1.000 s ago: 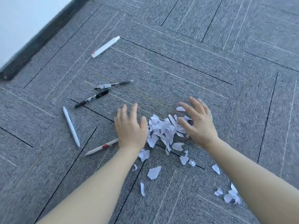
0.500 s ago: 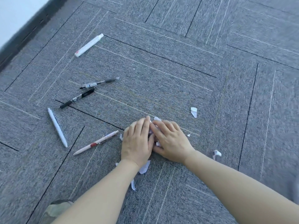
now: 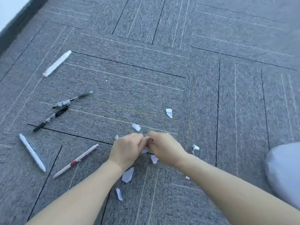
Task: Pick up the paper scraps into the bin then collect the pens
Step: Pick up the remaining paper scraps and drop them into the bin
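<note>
My left hand (image 3: 125, 149) and my right hand (image 3: 164, 148) are pressed together on the grey carpet, fingers curled around a bunch of white paper scraps (image 3: 145, 150) that is mostly hidden between them. Loose scraps lie around them: one far right (image 3: 169, 112), one just beyond the hands (image 3: 136, 127), one to the right (image 3: 195, 147), a large one under my left wrist (image 3: 128, 174). To the left lie several pens: a white marker (image 3: 56, 63), two black pens (image 3: 72, 99) (image 3: 49, 119), a white pen (image 3: 32, 152), a white-and-red pen (image 3: 76, 160).
Grey carpet tiles (image 3: 162, 78) cover the floor. A dark skirting board (image 3: 14, 31) runs along the wall at the top left. A pale grey rounded shape (image 3: 285, 172) sits at the right edge; I cannot tell what it is.
My hands swept the spread pile together from both sides and now clench the gathered scraps between them. The view shifted, bringing the grey shape in at the right.
</note>
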